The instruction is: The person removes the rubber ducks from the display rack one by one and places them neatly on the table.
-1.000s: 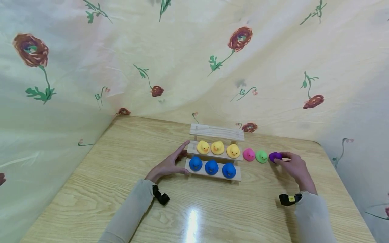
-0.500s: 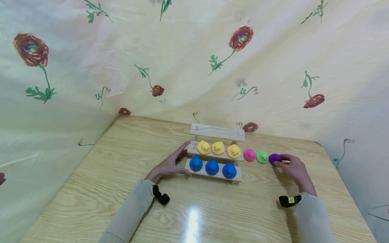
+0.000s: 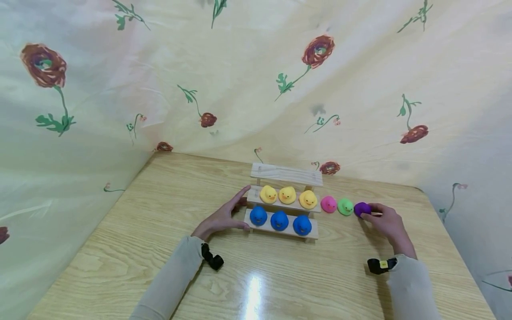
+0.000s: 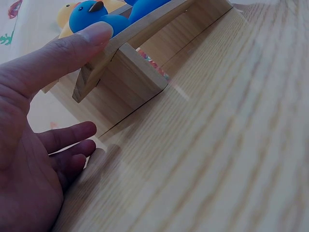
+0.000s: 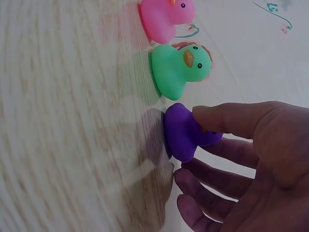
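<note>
In the head view my right hand (image 3: 386, 223) pinches a purple rubber duck (image 3: 362, 209) at the right end of a row on the table. The right wrist view has the thumb over the side of the purple duck (image 5: 179, 133), the other fingers behind and below it. A green rubber duck (image 3: 345, 207) and a pink one (image 3: 329, 204) sit just left of it. My left hand (image 3: 221, 218) spans the left end of a three-step wooden rack (image 3: 286, 174), thumb and index finger spread. In the left wrist view its thumb lies along the end of the lowest shelf (image 4: 86, 83).
Three yellow ducks (image 3: 287, 195) line the rack's middle step, and three blue ducks (image 3: 279, 220) its lowest step. The wood-grain table (image 3: 304, 275) meets a flowered cloth (image 3: 240, 89) at the back and sides.
The purple duck has turned and shifted slightly left in my right hand's fingers. My left hand stays at the rack's end.
</note>
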Demonstrator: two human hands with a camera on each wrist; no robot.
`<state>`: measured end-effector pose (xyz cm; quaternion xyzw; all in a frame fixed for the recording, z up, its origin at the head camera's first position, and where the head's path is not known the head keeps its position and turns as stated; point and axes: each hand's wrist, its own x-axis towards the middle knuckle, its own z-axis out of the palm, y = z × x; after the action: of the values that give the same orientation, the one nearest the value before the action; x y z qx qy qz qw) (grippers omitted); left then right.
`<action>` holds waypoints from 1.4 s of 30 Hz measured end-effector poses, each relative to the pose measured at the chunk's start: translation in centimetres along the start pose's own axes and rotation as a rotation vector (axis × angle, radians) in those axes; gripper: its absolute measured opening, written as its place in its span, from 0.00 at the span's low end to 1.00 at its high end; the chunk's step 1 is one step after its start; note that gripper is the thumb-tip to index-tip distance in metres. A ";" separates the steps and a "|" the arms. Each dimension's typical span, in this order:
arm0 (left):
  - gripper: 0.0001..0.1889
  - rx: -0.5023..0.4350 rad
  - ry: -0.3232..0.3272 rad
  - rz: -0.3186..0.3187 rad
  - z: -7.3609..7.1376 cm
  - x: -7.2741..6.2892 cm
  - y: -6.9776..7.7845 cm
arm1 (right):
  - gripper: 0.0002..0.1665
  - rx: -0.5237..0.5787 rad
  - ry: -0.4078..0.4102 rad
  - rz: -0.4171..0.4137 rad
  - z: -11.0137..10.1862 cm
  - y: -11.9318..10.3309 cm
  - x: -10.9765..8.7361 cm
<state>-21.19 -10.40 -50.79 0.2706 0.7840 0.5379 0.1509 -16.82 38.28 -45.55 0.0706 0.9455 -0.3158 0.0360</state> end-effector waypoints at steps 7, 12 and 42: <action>0.60 0.010 0.001 0.003 0.0 0.1 0.0 | 0.41 -0.013 0.003 0.006 -0.2 -0.2 -0.2; 0.60 0.012 0.002 0.011 0.0 0.1 0.0 | 0.40 -0.046 0.040 -0.014 -0.7 -1.1 -0.6; 0.61 -0.013 -0.005 -0.016 -0.4 0.2 0.5 | 0.31 -0.008 0.181 -0.268 -0.2 -10.9 -3.4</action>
<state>-21.43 -10.43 -50.21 0.2646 0.7824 0.5409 0.1588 -15.13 29.44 -38.53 -0.0280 0.9471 -0.3063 -0.0916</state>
